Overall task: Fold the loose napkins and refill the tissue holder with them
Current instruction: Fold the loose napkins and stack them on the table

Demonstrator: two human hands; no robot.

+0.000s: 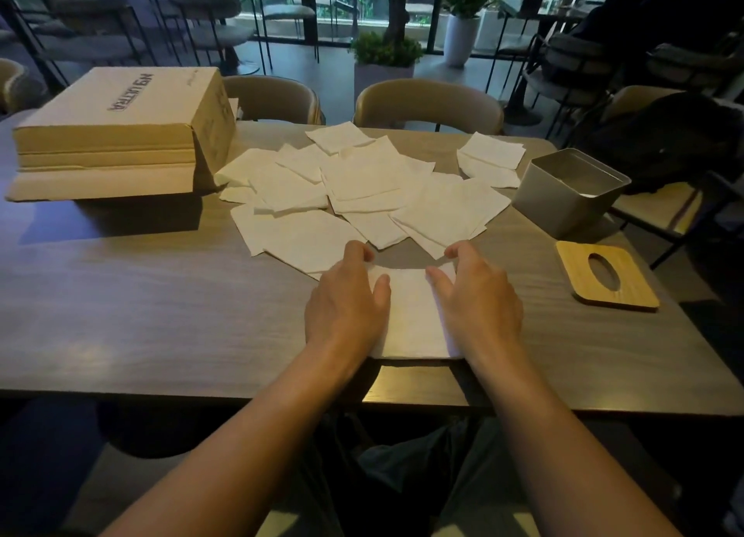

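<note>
From the head view, I have 1 napkin (410,315) flat on the table (161,303) right in front of me, near the front edge. My left hand (346,299) lies over its left side and my right hand (475,299) over its right. Both sets of fingers curl at the far corners, thumbs lying on the paper; they seem to pinch those corners lightly, though I cannot tell how firmly.

To fold it well, I judge I should lift both far corners together, bring them straight toward me, match them to the near edge, then press a crease across the middle.

The loose napkins (362,190) lie scattered beyond my hands, overlapping. A smaller batch (489,158) sits just beside the open metal tissue holder (563,192) at the right. Its wooden lid (606,274) lies apart, nearer me. A cardboard box (120,125) stands at the far left.
</note>
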